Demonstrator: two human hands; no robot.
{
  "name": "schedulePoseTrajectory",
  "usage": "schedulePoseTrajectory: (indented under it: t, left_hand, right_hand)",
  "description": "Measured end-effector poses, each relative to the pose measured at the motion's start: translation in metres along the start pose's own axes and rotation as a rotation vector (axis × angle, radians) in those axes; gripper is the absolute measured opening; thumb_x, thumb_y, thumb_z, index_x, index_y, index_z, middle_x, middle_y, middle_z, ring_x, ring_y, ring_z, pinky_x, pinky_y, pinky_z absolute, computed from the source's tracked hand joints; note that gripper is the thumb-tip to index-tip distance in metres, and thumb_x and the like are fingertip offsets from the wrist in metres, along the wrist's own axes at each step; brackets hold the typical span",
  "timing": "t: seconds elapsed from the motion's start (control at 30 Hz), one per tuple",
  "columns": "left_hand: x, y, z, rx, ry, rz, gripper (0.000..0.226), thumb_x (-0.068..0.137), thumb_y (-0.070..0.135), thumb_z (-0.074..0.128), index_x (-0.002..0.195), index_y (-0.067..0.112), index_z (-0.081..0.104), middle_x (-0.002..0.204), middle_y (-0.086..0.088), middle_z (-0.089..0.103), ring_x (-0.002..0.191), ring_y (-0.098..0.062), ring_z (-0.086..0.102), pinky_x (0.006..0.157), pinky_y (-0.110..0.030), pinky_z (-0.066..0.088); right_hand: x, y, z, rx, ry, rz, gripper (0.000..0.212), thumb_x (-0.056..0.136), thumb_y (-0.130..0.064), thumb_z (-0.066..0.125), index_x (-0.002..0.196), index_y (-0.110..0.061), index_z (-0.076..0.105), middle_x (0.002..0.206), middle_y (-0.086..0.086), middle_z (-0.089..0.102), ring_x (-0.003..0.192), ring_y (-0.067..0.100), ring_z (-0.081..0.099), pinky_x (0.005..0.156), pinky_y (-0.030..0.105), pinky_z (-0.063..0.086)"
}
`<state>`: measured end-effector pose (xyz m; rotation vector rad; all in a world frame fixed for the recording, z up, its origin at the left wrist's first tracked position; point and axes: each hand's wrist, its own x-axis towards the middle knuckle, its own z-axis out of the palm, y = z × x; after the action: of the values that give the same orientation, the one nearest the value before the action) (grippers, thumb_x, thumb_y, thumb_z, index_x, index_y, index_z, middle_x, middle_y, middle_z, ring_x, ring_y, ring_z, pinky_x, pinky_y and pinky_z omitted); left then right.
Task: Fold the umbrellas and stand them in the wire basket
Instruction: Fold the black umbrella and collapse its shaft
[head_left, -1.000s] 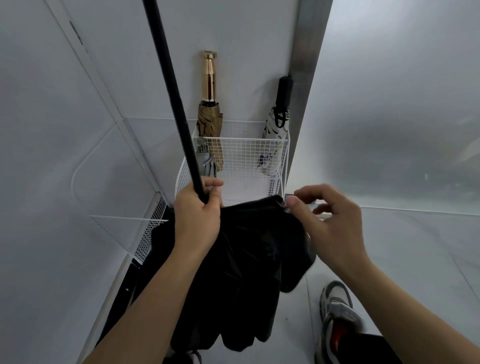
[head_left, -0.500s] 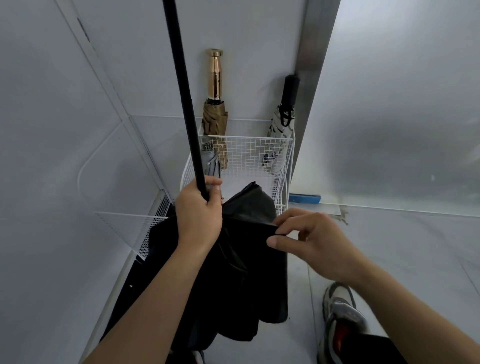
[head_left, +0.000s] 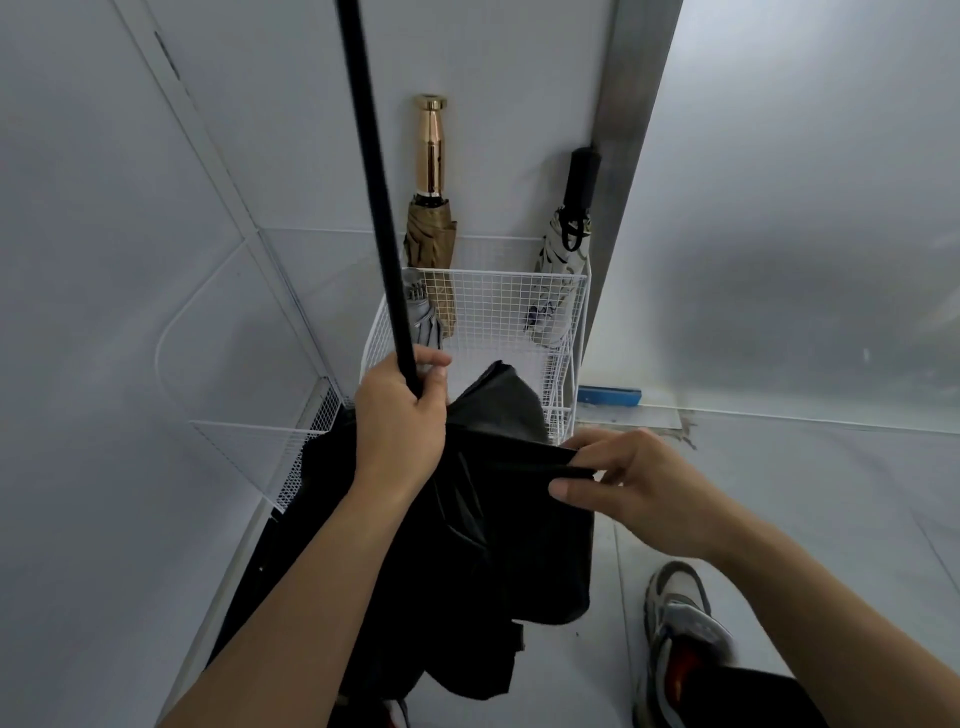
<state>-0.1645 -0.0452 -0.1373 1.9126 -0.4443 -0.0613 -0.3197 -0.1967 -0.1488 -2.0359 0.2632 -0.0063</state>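
Note:
My left hand (head_left: 400, 415) grips the long black shaft of a black umbrella (head_left: 498, 545), whose loose canopy hangs down in folds below both hands. My right hand (head_left: 634, 483) pinches a stretched edge of that black fabric between thumb and fingers. Behind the hands stands the white wire basket (head_left: 498, 306). In it stand a tan umbrella with a gold handle (head_left: 430, 208), a small grey folded umbrella (head_left: 423, 319) and a white patterned umbrella with a black handle (head_left: 563, 254).
White walls close in on the left and back, with a grey metal post (head_left: 623, 104) at the corner. A low white wire panel (head_left: 291, 457) stands at the left. My shoe (head_left: 675, 639) is on the pale floor, and a blue strip (head_left: 608, 397) lies at the wall's foot.
My right hand came down from the canopy's top edge and took a pinch on a fold of fabric, pulling it taut to the right. The left hand kept its grip on the shaft.

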Motion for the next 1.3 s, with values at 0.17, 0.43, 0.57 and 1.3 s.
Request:
schedulePoseTrajectory:
  t: [0.17,0.43,0.57,1.3]
  left_hand:
    - [-0.003,0.001,0.002,-0.048,-0.002,-0.035,0.012,0.096,0.008,0.058,0.093,0.015,0.068,0.072,0.001,0.063,0.064,0.003,0.060,0.058,-0.005,0.044]
    - [-0.002,-0.007,-0.002,0.051,-0.092,0.035,0.016,0.095,0.007,0.058,0.091,0.020,0.068,0.073,0.005,0.061,0.063,0.002,0.058,0.061,-0.005,0.042]
    - [-0.002,-0.011,-0.006,0.137,-0.088,0.075,0.016,0.096,0.011,0.059,0.091,0.024,0.067,0.075,0.013,0.061,0.068,0.002,0.060,0.063,-0.003,0.042]
    - [-0.002,0.005,0.007,-0.277,0.312,-0.120,0.021,0.097,0.011,0.056,0.083,0.025,0.062,0.065,0.002,0.057,0.053,0.002,0.054,0.055,-0.009,0.042]
  right_hand:
    - [0.004,0.000,0.008,-0.134,0.068,-0.011,0.011,0.084,-0.041,0.072,0.089,-0.032,0.076,0.089,-0.017,0.065,0.085,0.003,0.063,0.072,0.024,0.050]
    - [0.000,-0.011,-0.025,0.407,0.461,-0.007,0.025,0.078,-0.035,0.064,0.083,-0.015,0.078,0.093,0.001,0.077,0.090,0.019,0.071,0.081,0.037,0.054]
    - [-0.004,-0.008,-0.009,0.138,0.235,0.018,0.039,0.072,-0.050,0.073,0.106,-0.030,0.073,0.102,-0.008,0.074,0.094,0.010,0.068,0.084,0.032,0.055]
    - [0.000,-0.016,0.052,-0.305,0.368,-0.069,0.017,0.083,-0.048,0.069,0.090,-0.033,0.075,0.084,-0.024,0.064,0.079,-0.002,0.060,0.073,0.022,0.048]
